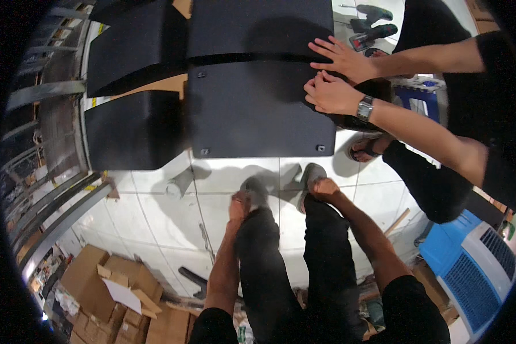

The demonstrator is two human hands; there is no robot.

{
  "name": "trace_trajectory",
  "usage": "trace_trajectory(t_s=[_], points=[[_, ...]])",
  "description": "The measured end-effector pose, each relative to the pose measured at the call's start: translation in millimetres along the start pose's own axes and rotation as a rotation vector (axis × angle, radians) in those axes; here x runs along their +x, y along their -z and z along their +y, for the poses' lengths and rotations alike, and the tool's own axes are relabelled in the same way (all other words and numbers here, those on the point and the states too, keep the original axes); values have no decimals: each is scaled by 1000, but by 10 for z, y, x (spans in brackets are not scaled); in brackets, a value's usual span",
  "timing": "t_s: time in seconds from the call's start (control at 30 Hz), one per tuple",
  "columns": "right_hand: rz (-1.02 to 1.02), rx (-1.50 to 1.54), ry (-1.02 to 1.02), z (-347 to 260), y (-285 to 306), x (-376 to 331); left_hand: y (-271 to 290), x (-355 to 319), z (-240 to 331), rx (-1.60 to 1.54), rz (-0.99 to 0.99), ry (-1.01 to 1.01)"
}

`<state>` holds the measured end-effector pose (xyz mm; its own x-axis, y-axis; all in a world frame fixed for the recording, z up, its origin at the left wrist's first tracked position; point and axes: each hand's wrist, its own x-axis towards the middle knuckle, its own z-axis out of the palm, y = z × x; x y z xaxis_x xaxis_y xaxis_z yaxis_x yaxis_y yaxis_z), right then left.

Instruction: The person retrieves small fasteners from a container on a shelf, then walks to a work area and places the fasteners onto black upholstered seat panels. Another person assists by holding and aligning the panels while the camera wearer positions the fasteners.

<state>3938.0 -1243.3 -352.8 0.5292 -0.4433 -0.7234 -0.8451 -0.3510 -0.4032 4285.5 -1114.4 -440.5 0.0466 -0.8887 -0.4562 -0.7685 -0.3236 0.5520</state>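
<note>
My left hand [240, 206] is closed, with its fingers curled, beside my left trouser leg and above the grey shoe. My right hand [324, 188] is also closed, over the other leg near the right shoe [313, 174]. Whether either hand grips anything is hidden. Ahead of both hands lies a large black box-shaped cabinet [258, 114], with small fittings at its corners, apart from my hands. Another person's two hands [344, 61] rest at its right edge; a watch [365, 108] is on one wrist.
More black cabinets [133, 129] stand at left and behind. A metal rack [46, 94] runs along the left. Cardboard boxes [86, 281] fill the lower left. A blue and white air cooler [470, 269] stands at lower right. A cordless drill [374, 36] lies far right on white floor tiles.
</note>
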Motion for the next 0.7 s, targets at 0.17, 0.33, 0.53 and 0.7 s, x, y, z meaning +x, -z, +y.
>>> trace_trajectory(t_s=[0.17, 0.33, 0.53, 0.7], points=[[455, 406, -422, -757, 1073, -452, 1346, -1182, 911, -92, -60, 471], [-177, 235, 227, -2620, 2063, -906, 2000, -2309, 1546, -115, -306, 715], [158, 456, 102, -3365, 2122, -1772, 2788, -2466, 1838, -226, -307, 545], [526, 1041, -464, -2198, 1006, -3284, 3264, -1912, 1702, -127, -232, 329]])
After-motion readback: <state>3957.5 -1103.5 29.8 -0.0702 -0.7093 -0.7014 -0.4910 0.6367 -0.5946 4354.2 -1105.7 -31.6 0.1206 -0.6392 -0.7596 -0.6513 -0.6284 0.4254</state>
